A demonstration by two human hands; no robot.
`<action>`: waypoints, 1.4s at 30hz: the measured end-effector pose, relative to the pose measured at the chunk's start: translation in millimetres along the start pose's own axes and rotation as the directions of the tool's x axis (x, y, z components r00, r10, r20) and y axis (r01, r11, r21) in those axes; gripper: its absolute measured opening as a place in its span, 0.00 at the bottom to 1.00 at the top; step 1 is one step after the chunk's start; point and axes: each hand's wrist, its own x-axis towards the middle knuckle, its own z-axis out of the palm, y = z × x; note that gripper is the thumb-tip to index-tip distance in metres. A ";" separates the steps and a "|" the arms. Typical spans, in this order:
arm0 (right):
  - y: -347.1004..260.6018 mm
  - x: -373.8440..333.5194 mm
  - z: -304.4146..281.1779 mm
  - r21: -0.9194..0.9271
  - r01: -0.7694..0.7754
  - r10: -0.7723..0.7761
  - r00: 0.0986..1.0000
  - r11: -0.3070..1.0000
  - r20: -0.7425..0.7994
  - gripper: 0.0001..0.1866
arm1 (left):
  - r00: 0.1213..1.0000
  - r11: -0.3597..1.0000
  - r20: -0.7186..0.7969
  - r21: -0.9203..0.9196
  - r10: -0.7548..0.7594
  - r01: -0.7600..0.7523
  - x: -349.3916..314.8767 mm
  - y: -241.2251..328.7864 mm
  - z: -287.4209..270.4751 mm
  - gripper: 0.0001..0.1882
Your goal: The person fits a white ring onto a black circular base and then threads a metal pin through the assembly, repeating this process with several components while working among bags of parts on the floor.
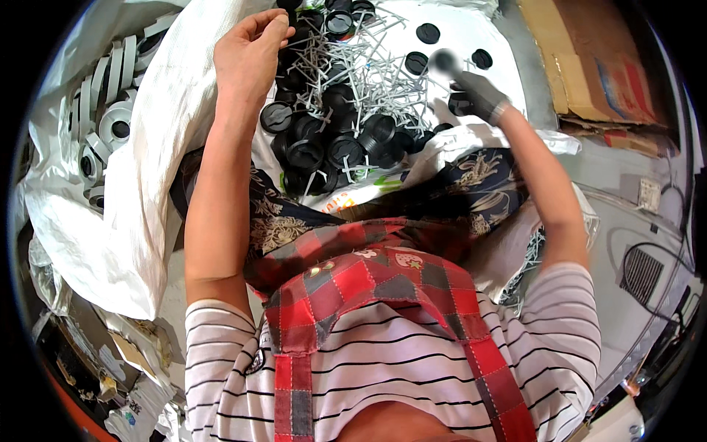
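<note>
My left hand, bare, is raised at the far left of the pile, thumb and fingers pinched together. Whatever it may hold is too small to make out. My right hand wears a dark grey glove and reaches over the white sheet at the right. At its fingertips is a round black cap, smeared by motion. Another black cap lies beside the glove. Between my hands spreads a heap of black round caps mixed with thin grey plastic sticks, some of them cross-shaped.
Separate black caps lie on the white sheet. To the left, a white woven sack stands beside several white and black ring-shaped parts. A cardboard box is at the far right. A bag of grey sticks sits by my right elbow.
</note>
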 end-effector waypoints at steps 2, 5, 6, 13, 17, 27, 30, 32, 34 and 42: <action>1.4 54.5 22.1 -0.267 0.039 -0.056 0.997 0.963 -0.058 0.48 | 1.000 1.000 -0.013 0.011 0.018 -0.017 0.6 1.2 -4.1 0.14; 21.0 118.0 39.4 -0.260 -0.160 0.096 0.966 0.952 -0.242 0.41 | 0.998 0.999 -0.044 0.011 -0.036 0.037 -3.1 10.6 -2.1 0.13; 24.3 130.2 49.1 -0.297 -0.163 0.096 0.969 0.941 -0.228 0.42 | 0.998 0.999 -0.051 0.027 -0.036 0.038 -5.8 13.3 -5.6 0.13; 111.0 246.3 34.7 -0.395 -0.213 0.097 0.951 0.893 -0.295 0.50 | 0.997 0.996 0.001 0.036 -0.078 0.078 -6.6 24.6 7.8 0.12; 112.6 245.0 65.9 -0.766 0.354 -0.317 0.926 0.537 0.206 0.30 | 1.000 0.999 0.012 -0.028 -0.026 0.026 -6.7 21.1 11.2 0.12; 54.3 161.4 73.5 0.063 0.116 -0.132 0.893 0.991 0.430 0.25 | 0.978 0.973 -0.043 -0.118 -0.203 0.197 -5.9 20.0 11.8 0.09; 36.9 163.8 55.4 0.058 -0.347 0.257 0.787 0.936 0.561 0.41 | 0.988 0.986 -0.037 -0.076 -0.152 0.149 -6.5 21.0 9.5 0.10; 30.7 157.4 54.5 -0.269 -0.162 0.223 0.951 0.950 0.214 0.48 | 0.999 0.999 -0.004 0.026 -0.039 0.039 -7.0 19.4 3.6 0.12; 4.2 153.8 51.8 -0.544 -0.197 0.325 0.934 0.815 0.148 0.49 | 0.999 0.999 -0.018 0.006 -0.031 0.031 -9.2 21.6 1.6 0.12; -53.5 138.3 92.6 -0.994 0.050 -0.086 0.995 0.100 0.041 0.41 | 0.982 0.976 -0.080 -0.152 -0.172 0.158 -9.9 22.6 -1.5 0.09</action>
